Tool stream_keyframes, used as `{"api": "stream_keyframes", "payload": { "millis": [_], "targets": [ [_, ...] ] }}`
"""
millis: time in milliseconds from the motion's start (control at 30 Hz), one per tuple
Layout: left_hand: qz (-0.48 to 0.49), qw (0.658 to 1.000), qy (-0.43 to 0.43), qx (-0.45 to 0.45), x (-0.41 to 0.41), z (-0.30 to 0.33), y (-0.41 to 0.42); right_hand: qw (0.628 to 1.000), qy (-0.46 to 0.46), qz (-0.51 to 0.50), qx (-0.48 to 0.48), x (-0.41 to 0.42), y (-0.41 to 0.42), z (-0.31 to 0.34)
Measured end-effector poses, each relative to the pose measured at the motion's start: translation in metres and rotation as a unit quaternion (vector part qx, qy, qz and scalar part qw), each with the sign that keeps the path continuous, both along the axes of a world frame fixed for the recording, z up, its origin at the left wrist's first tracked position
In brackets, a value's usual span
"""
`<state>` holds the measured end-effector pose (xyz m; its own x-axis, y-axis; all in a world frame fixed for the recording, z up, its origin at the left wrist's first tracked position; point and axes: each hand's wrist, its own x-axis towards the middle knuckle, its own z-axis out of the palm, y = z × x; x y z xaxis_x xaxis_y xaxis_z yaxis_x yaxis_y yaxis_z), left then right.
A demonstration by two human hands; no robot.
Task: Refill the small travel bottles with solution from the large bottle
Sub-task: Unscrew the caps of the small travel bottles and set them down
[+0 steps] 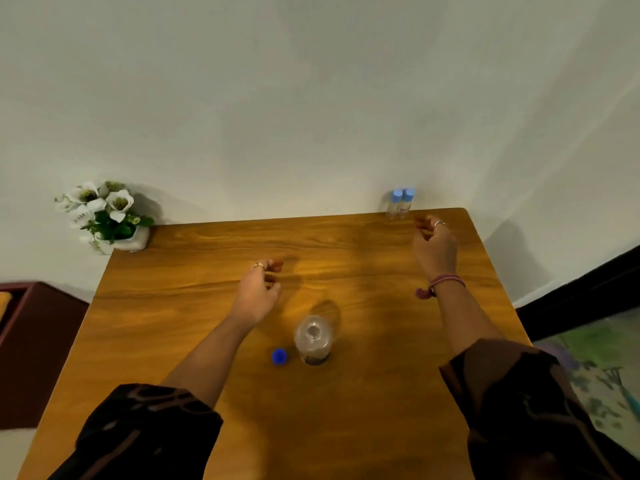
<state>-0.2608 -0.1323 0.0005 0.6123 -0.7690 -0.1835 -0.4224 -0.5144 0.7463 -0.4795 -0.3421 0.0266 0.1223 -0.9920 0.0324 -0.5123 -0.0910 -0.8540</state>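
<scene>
The large clear bottle (313, 339) stands upright and uncapped near the middle of the wooden table (194, 317). Its blue cap (279, 356) lies just to its left. Two small clear travel bottles (400, 202) with light-blue caps stand side by side at the table's far right edge against the wall. My right hand (434, 247) hovers just in front of them, fingers apart, holding nothing. My left hand (258, 291) hangs over the table's middle beyond the large bottle, fingers loosely curled and empty.
A white pot of white flowers (105, 216) sits at the far left corner by the wall. A dark red cabinet (34, 351) stands left of the table. A patterned floor covering (602, 372) lies to the right.
</scene>
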Motion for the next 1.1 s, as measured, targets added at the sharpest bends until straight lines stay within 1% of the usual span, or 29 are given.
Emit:
{"api": "stream_keyframes", "payload": {
  "millis": [100,233,333,467,567,667,867,1100],
  "targets": [
    [0.001,0.999,0.005,-0.032,-0.006,0.014,-0.035,1.0,0.012,0.008,-0.005,0.003,-0.036,-0.006],
    [-0.004,0.998,0.017,-0.065,-0.012,0.028,-0.076,0.997,0.063,0.039,-0.014,0.008,-0.078,-0.015],
    [0.003,0.996,0.045,-0.081,-0.016,0.033,-0.102,0.994,0.086,0.069,-0.022,0.013,-0.105,-0.024],
    [0.0,0.995,0.05,-0.09,-0.018,0.037,-0.122,0.987,0.1,0.112,-0.052,0.023,-0.133,-0.038],
    [-0.005,0.995,0.054,-0.087,-0.02,0.038,-0.129,0.981,0.127,0.133,-0.061,0.027,-0.144,-0.045],
    [-0.003,0.995,0.059,-0.081,-0.02,0.037,-0.132,0.976,0.159,0.133,-0.072,0.028,-0.15,-0.051],
    [-0.009,0.995,0.077,-0.067,-0.025,0.032,-0.127,0.984,0.125,0.115,-0.059,0.027,-0.15,-0.059],
    [-0.027,0.996,0.067,-0.06,-0.034,0.04,-0.115,0.984,0.136,0.101,-0.047,0.023,-0.146,-0.05]
  ]
}}
